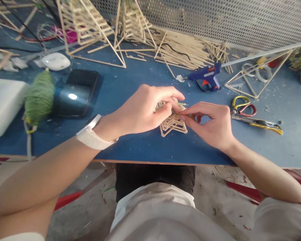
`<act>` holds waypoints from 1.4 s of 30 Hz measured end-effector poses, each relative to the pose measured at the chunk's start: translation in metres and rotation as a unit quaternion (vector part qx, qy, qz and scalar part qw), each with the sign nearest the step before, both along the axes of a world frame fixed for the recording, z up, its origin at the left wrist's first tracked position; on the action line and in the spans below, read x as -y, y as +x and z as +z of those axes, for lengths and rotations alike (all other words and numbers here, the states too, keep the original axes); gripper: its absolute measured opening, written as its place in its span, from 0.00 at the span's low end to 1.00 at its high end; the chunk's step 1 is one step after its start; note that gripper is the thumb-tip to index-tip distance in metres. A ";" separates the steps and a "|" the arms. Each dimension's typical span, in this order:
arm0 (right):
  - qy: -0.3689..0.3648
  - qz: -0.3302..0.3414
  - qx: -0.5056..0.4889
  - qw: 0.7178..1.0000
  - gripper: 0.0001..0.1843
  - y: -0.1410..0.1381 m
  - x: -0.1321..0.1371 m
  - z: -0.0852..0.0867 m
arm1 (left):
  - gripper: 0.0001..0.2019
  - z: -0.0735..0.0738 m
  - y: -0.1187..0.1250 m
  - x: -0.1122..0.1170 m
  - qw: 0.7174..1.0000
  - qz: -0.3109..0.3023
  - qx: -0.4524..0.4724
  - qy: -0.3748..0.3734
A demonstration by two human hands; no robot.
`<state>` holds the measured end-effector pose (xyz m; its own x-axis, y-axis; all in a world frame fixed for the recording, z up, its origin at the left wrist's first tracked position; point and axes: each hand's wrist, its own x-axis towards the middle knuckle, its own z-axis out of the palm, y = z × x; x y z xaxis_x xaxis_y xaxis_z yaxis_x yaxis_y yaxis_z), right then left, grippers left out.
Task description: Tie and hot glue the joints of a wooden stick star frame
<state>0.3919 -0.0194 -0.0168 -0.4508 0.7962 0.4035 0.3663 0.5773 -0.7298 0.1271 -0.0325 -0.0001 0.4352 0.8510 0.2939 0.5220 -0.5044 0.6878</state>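
Note:
A small layered frame of thin wooden sticks (172, 125) rests on the blue table (140, 147) in front of me. My left hand (145, 110) curls over its top, fingers closed on the sticks. My right hand (210, 124) meets it from the right, thumb and forefinger pinched at the frame's upper edge, where a thin green strand (182, 104) shows. What exactly the right fingers pinch is too small to make out. A white band sits on my left wrist (91, 136).
A blue glue gun (207, 76) lies behind the hands. Scissors with yellow and red handles (243, 106) and a yellow cutter (263, 123) lie right. A green yarn ball (38, 97), dark phone (77, 93) and white box (2, 103) sit left. Stick pyramids (90, 30) stand behind.

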 end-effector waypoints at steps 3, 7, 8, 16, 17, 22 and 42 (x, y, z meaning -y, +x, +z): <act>0.006 -0.004 0.005 1.000 0.06 0.000 0.000 0.001 | 0.28 -0.002 -0.003 0.000 1.000 -0.017 -0.008 0.015; 0.005 -0.001 0.003 1.000 0.05 0.000 0.000 0.001 | 0.28 -0.006 -0.002 -0.001 0.999 -0.023 -0.002 0.042; 0.002 0.001 0.002 1.000 0.05 0.000 0.000 0.000 | 0.27 -0.006 -0.002 -0.001 0.998 -0.021 0.004 0.051; -0.003 0.007 -0.001 1.000 0.04 0.001 -0.001 -0.001 | 0.18 0.005 -0.005 -0.006 0.993 0.003 -0.013 0.121; -0.003 0.008 0.000 1.000 0.05 0.001 -0.001 -0.001 | 0.14 0.004 -0.006 -0.008 0.992 0.008 -0.026 0.123; 0.002 0.015 -0.001 1.000 0.06 0.001 -0.001 -0.002 | 0.04 -0.007 -0.006 -0.010 0.988 0.036 -0.076 0.127; -0.005 0.015 -0.004 1.000 0.06 0.000 0.000 0.000 | 0.08 -0.009 0.008 -0.002 0.985 0.035 -0.123 0.112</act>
